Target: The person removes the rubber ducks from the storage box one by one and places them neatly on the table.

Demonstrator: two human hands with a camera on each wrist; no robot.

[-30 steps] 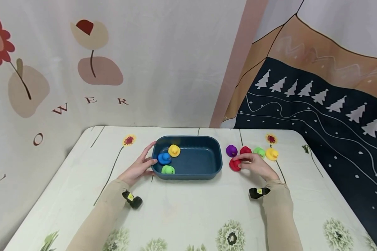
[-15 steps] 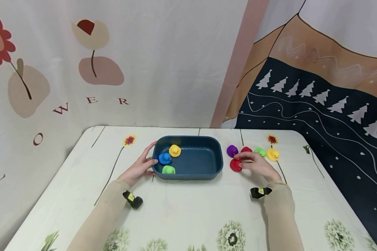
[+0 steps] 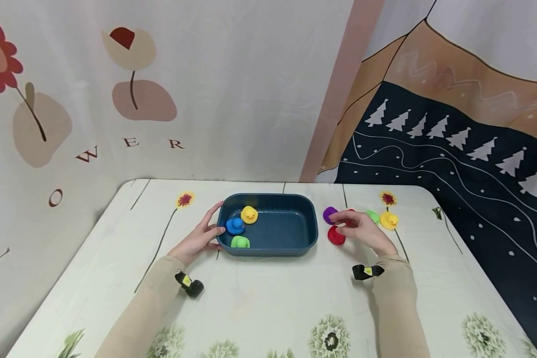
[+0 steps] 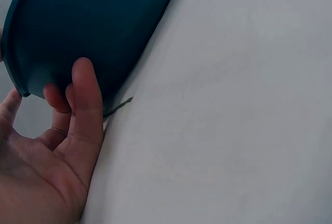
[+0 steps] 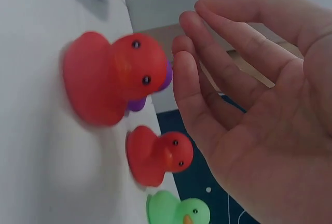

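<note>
The near red duck (image 3: 336, 236) stood upright on the table (image 3: 268, 303), right of the box (image 3: 268, 252), beside the purple duck (image 3: 327, 216). The right hand (image 3: 361, 231) hung just over both, fingers parted, holding nothing; a sound pick-up likely called for opposed fingertips on one body, while the left hand (image 3: 198, 240) gripped the box's end

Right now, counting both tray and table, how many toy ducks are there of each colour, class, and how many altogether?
Red ducks: 2
Yellow ducks: 2
Green ducks: 2
Blue duck: 1
Purple duck: 1
Total: 8
</note>
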